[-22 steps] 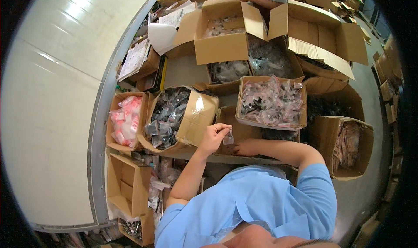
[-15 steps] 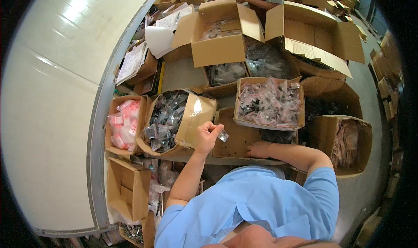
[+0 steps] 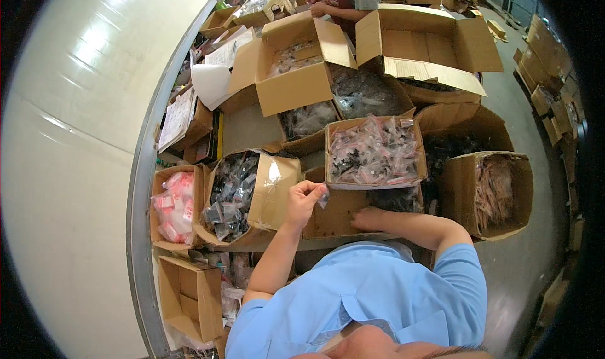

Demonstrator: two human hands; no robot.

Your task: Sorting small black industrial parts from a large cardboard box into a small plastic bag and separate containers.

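My left hand [image 3: 304, 202] pinches a small clear plastic bag [image 3: 324, 199] between thumb and fingers, raised above the left part of an open cardboard box [image 3: 334, 217]. Inside that box, near its front wall, my right hand [image 3: 368, 220] is low with its fingers curled together; whatever they hold is hidden. A few small dark bits lie on the box floor. A shallow carton of clear red-edged zip bags [image 3: 376, 151] rests over the back of this box. Dark small parts [image 3: 396, 199] lie underneath it, to the right of my right hand.
On the left stand a carton of dark bagged parts [image 3: 234, 192] and a box of pink-and-white bags [image 3: 174, 208]. A box of brownish strips [image 3: 495, 192] is on the right. Large flapped cartons [image 3: 293, 94] stand behind. Across them, another person [image 3: 350, 5] works.
The view has shifted, so the far boxes sit differently in the picture. My left hand still pinches the bag, which has turned slightly. My right hand stays low in the box.
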